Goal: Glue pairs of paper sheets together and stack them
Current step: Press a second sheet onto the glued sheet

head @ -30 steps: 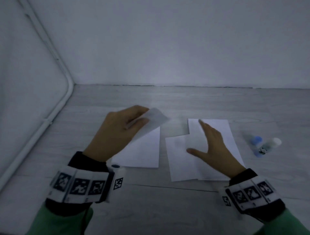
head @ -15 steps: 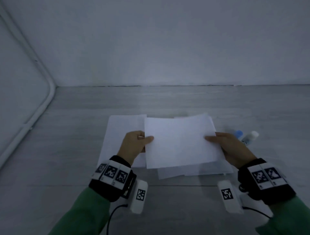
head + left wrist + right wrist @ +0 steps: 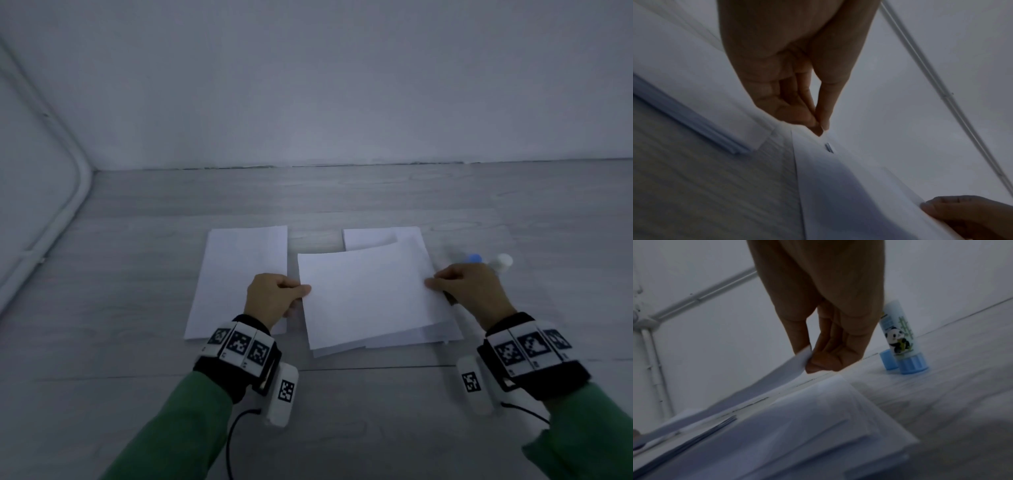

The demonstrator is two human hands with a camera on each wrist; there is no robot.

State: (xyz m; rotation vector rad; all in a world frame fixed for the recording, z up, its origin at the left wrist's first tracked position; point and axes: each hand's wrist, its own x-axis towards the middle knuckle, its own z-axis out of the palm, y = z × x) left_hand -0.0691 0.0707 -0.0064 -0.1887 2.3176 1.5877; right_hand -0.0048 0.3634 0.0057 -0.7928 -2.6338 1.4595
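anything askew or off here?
The white paper sheet pinched by left hand and right hand sits rotated over the fanned, uneven right paper pile. The blue-capped glue stick stands uncapped, cap beside it.

Matt white paper sheet point(image 3: 368, 298) thin enough to sag, over more matt paper sheets point(image 3: 428, 334) and a second paper pile point(image 3: 239, 274), on a pale grey wood-grain bench point(image 3: 342, 411) with dull finish; glue stick point(image 3: 900, 337) is smooth glossy plastic with blue cap point(image 3: 888, 361).
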